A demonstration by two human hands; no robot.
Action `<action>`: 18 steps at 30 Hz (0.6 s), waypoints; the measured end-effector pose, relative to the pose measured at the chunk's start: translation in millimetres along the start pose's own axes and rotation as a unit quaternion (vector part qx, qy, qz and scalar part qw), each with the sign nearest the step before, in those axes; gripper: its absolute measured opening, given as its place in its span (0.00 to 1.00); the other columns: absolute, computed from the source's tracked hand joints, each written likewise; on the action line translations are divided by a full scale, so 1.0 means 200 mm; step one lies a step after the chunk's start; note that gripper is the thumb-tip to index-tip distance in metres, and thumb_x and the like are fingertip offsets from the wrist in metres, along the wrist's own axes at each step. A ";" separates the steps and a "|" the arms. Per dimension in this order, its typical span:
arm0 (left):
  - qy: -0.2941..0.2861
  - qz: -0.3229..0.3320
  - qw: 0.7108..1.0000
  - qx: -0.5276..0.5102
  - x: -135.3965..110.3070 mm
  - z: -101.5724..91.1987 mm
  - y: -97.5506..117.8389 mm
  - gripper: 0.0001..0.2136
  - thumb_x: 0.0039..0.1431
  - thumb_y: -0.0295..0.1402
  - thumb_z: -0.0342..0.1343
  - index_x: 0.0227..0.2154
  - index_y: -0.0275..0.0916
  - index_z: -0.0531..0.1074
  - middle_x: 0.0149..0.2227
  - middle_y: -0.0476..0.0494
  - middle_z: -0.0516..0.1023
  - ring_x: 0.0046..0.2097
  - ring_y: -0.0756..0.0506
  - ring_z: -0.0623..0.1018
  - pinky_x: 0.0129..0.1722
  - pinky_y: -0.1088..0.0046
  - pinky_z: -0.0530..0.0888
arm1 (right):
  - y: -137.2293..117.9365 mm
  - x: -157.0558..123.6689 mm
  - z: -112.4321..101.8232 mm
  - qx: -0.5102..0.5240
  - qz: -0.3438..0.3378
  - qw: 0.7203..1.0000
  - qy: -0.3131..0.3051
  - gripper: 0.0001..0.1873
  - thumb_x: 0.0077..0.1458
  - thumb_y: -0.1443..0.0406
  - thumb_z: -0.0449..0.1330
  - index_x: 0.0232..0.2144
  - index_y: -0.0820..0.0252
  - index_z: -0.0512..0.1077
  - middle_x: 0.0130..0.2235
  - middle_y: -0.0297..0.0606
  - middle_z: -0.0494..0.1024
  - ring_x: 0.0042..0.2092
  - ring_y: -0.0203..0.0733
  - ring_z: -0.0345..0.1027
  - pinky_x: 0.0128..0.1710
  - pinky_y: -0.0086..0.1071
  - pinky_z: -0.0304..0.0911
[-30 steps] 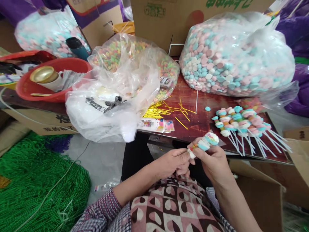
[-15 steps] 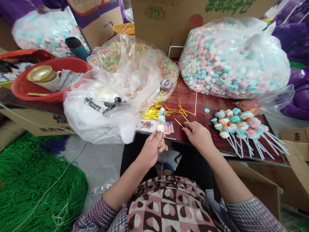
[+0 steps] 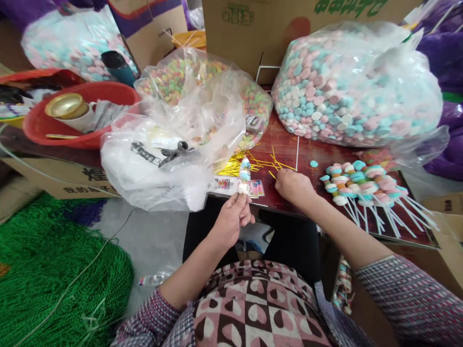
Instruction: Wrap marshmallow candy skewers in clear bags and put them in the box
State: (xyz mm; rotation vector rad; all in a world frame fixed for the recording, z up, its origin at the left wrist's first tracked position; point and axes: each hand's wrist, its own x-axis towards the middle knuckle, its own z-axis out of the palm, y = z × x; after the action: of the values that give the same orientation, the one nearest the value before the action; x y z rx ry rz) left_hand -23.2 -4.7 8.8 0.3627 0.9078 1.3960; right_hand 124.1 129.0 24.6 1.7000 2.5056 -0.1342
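My left hand (image 3: 236, 212) is closed, pinching the lower end of a marshmallow skewer (image 3: 245, 174) in a clear wrapper. The skewer points away from me, its blue, white and pink pieces showing above my fingers. My right hand (image 3: 294, 187) is at the table's front edge with its fingers curled together. A gold twist tie (image 3: 272, 175) sticks out from its fingertips; the grip itself is mostly hidden. More gold twist ties (image 3: 235, 165) lie loose just beyond both hands. Small printed cards (image 3: 257, 188) lie beside the wrapped skewer.
Several unwrapped marshmallow skewers (image 3: 361, 183) are piled at the right, near a loose blue marshmallow (image 3: 314, 164) and a white stick (image 3: 297, 153). Behind stands a big bag of marshmallows (image 3: 347, 91). Leftward are a bag of ring candies (image 3: 181, 79), crumpled clear plastic (image 3: 162, 168) and a red basin (image 3: 39, 120).
My right hand has moved slightly forward and its fingers have curled in by the gold twist ties. My left hand keeps its hold on the wrapped skewer. The whole view has shifted a little.
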 end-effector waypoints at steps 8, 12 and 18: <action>-0.006 -0.011 1.000 -0.005 0.01 -0.01 -0.01 0.18 0.54 0.46 0.63 0.30 0.37 0.67 0.16 0.62 0.56 0.16 0.58 0.58 0.26 0.76 0.69 | 0.16 -0.07 0.06 0.322 0.052 0.944 0.042 0.10 0.56 0.64 0.53 0.33 0.62 0.73 0.30 0.38 0.81 0.26 0.37 0.72 0.31 0.29 0.65; -0.003 -0.003 1.000 0.000 0.02 0.00 0.00 0.17 0.54 0.46 0.63 0.30 0.37 0.67 0.16 0.62 0.56 0.16 0.58 0.58 0.25 0.76 0.69 | 0.09 -0.05 0.04 0.175 0.025 0.984 0.036 0.10 0.55 0.62 0.58 0.36 0.60 0.76 0.37 0.44 0.82 0.38 0.46 0.76 0.39 0.35 0.66; 0.007 0.003 1.000 0.009 0.01 0.00 0.01 0.17 0.54 0.46 0.63 0.30 0.37 0.67 0.15 0.62 0.55 0.16 0.57 0.58 0.25 0.76 0.69 | -0.01 0.06 -0.03 0.012 0.017 0.999 -0.030 0.16 0.59 0.69 0.50 0.41 0.70 0.77 0.41 0.61 0.80 0.46 0.57 0.76 0.43 0.41 0.65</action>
State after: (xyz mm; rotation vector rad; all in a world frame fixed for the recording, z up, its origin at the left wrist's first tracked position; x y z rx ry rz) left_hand -24.8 -2.9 9.0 0.3690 0.9322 1.3983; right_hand 117.5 139.5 28.2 1.7198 2.4415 -0.2094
